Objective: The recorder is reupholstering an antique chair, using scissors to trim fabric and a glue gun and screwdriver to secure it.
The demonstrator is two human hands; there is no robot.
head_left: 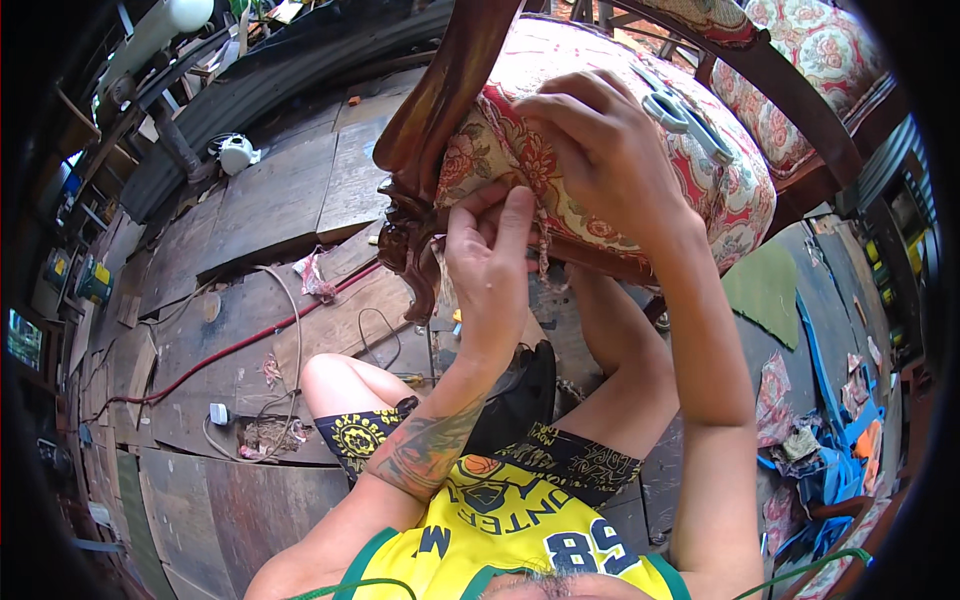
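Gripping floral red-and-cream upholstery fabric (520,150), both hands pinch its edge.

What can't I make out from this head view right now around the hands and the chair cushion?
- Head view: the right hand covers the floral cushion edge; whatever lies beneath is hidden.
- Left hand fingertips hide the fabric fold they pinch at the carved wooden frame.
- Scissors on the cushion: blades too blurred to judge.
- Chair top: cut off by the upper edge.
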